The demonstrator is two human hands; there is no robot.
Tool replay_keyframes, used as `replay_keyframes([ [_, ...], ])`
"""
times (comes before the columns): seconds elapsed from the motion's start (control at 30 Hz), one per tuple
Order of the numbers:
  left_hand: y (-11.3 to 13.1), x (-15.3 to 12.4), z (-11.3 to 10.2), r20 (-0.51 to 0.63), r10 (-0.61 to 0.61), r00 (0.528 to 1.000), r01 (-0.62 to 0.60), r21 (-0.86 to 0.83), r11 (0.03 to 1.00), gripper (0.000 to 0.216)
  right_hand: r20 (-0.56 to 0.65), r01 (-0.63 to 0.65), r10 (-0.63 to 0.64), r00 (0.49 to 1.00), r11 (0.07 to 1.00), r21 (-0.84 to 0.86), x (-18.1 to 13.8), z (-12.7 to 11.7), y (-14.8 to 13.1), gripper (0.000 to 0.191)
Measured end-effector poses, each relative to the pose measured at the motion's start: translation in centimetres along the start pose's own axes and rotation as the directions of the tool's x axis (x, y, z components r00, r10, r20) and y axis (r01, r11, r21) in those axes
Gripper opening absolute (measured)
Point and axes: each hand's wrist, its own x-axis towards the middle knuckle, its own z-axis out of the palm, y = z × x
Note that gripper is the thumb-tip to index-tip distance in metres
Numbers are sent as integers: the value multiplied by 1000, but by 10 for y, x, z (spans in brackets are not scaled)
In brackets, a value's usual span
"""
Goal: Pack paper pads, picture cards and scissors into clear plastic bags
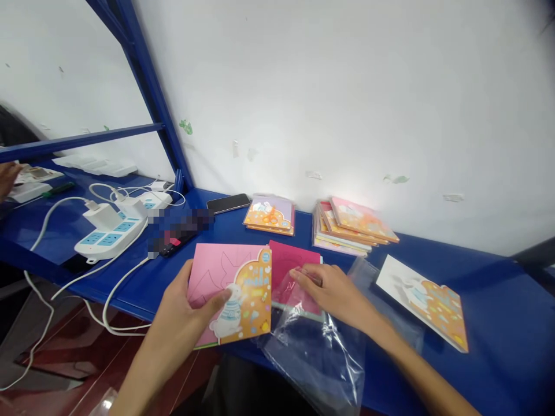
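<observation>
My left hand (193,309) is closed around the left side of a pink and orange booklet (249,300) with a white rabbit on its cover, the thumb lying across the front. My right hand (327,289) pinches the top of a clear plastic bag (321,358), which hangs down over the front edge of the table. Behind the bag and right-hand fingers lies a dark pink booklet (288,263), partly hidden. Farther right, a white and orange booklet (427,300) lies flat on the table near my right forearm.
On the blue table (489,277), a small stack of wrapped booklets (269,214) and a taller stack (353,225) stand by the wall. A black phone (228,203) lies at the back. At left are a white power strip (115,234) and cables. Another person's hand (8,176) shows far left.
</observation>
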Motion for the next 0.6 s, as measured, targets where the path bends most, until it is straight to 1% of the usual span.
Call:
replay_keyframes([
  [0.1,2,8,-2,21,15,1000,-16,13,1000,61,28,1,-3,1000,996,94,1,0,3,54],
  [0.17,3,9,1,23,19,1000,-19,0,1000,61,22,-4,2,1000,995,99,2,1,3,54],
  [0.27,4,8,7,-11,36,999,-36,-6,999,62,14,-15,14,1000,997,77,2,2,3,54],
  [0.43,4,3,12,-59,76,995,-75,21,997,58,34,-30,27,999,994,102,-1,5,5,56],
  [0.53,7,-1,14,-43,76,996,-74,41,996,58,27,-39,37,999,998,51,-1,7,4,58],
  [0.6,10,-3,16,-11,57,998,-57,20,998,59,-21,-44,44,999,999,-9,-1,7,3,53],
])
